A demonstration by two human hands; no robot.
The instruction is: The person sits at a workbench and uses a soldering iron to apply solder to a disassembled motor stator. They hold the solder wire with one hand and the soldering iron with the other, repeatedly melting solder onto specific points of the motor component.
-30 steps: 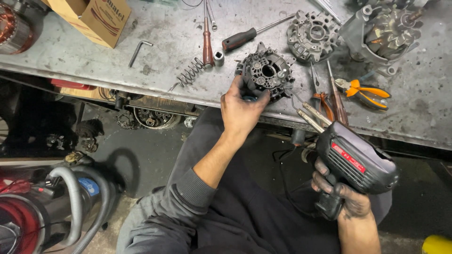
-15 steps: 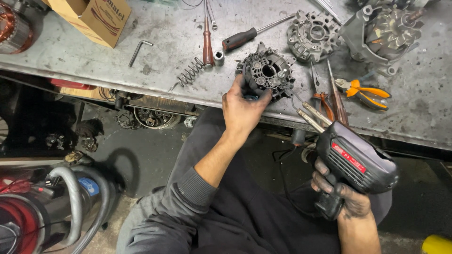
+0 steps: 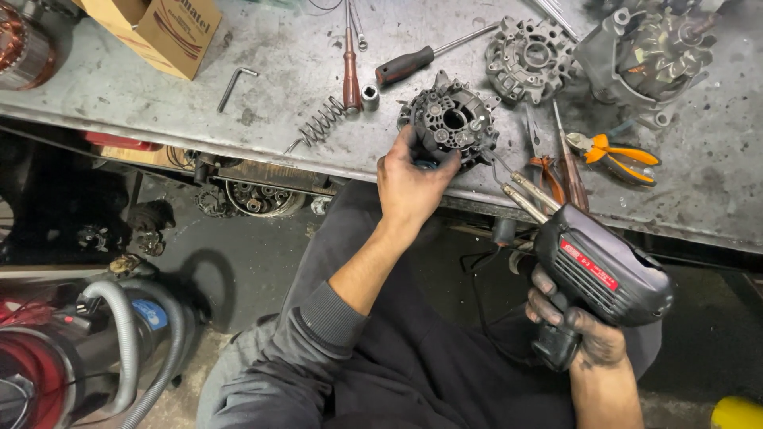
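My left hand (image 3: 412,184) grips the near edge of a dark round alternator part (image 3: 450,121) that rests at the front edge of the metal workbench (image 3: 159,103). My right hand (image 3: 574,326) holds a black soldering gun (image 3: 598,274) with a red label by its grip, below the bench edge. The gun's two metal prongs (image 3: 520,191) point up toward the right side of the alternator part, close to it.
On the bench lie a coil spring (image 3: 322,123), screwdrivers (image 3: 350,67), a hex key (image 3: 234,86), a cardboard box (image 3: 159,28), orange-handled pliers (image 3: 616,152) and two grey alternator housings (image 3: 531,57). A vacuum hose and red machine (image 3: 71,349) stand at lower left.
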